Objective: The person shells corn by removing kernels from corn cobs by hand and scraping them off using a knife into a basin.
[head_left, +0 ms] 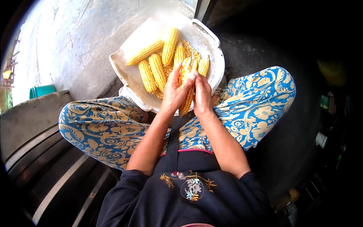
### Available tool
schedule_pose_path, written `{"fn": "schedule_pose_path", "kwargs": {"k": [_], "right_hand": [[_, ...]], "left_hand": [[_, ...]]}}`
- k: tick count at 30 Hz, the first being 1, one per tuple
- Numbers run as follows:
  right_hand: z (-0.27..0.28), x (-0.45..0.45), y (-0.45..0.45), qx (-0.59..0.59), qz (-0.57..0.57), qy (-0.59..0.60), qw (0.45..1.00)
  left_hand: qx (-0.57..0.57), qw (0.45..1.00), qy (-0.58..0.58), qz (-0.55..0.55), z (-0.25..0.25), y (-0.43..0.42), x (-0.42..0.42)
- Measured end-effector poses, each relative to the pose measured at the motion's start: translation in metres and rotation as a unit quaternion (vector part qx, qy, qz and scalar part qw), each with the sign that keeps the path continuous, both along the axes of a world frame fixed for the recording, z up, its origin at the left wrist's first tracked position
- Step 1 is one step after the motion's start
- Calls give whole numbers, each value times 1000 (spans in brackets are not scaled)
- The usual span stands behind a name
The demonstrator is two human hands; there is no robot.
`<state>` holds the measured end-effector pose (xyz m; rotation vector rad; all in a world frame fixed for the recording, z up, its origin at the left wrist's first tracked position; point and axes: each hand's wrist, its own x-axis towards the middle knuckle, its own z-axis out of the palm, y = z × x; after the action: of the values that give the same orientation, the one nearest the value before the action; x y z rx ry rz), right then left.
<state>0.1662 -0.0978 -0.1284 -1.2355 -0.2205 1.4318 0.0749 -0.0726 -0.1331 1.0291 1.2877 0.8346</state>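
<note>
An ear of corn is held between both hands over the near side of a white basin. My left hand is closed around its left side, thumb across the kernels. On the other side my right hand grips it, with its thumb near the left one. The ear's upper part looks partly stripped, with pale patches. A thin grey piece sticks up beyond the fingers; what it is I cannot make out. Several yellow ears lie in the basin on loose kernels.
The basin sits between my crossed legs in blue patterned cloth. A low concrete ledge and a green bucket are at the left. Dark floor and blurred items lie to the right.
</note>
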Motion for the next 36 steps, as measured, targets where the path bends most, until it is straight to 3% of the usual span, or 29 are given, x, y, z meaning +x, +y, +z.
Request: {"fn": "schedule_pose_path", "kwargs": {"k": [2, 3, 7, 10, 12, 14, 18, 20, 22, 26, 27, 29, 30, 32, 36], "right_hand": [[2, 0, 0, -4, -10, 30, 999], [3, 0, 0, -7, -20, 59, 998], [-6, -1, -2, -32, -17, 23, 999], [-7, -1, -2, -5, -20, 14, 1000], [-7, 0, -2, 2, -23, 23, 999], [-5, 0, 0, 2, -15, 15, 1000], [4, 1, 3, 11, -4, 8, 1000], [7, 0, 3, 9, -25, 29, 999], [9, 0, 3, 3, -44, 50, 998], [7, -1, 2, 13, -30, 28, 999], [3, -1, 2, 9, -32, 12, 999], [5, -1, 2, 0, -30, 6, 1000], [3, -1, 3, 0, -29, 6, 1000], [-2, 0, 2, 8, -29, 13, 999], [-1, -2, 2, 1, -35, -21, 999]], "left_hand": [[44, 998, 52, -9, -3, -2, 1], [54, 998, 16, 6, -6, -2, 2], [95, 993, 63, 12, -13, -4, 4], [74, 997, -7, 32, -9, -3, 4], [87, 996, 35, 14, -4, -3, 2], [-28, 997, -64, 24, 4, -3, 0], [-52, 993, -103, 36, 13, 1, -2], [-81, 994, -70, 25, 22, -2, -7], [-40, 997, 71, -10, 25, -9, -12], [39, 969, 234, -69, 31, -19, -12], [40, 970, 231, -69, 23, -20, -10], [0, 998, 54, 21, 0, -26, -13], [0, 998, 55, 21, 6, -23, -12], [98, 980, 171, -9, 18, -21, -8], [80, 987, 139, 9, 9, -21, -7]]}}
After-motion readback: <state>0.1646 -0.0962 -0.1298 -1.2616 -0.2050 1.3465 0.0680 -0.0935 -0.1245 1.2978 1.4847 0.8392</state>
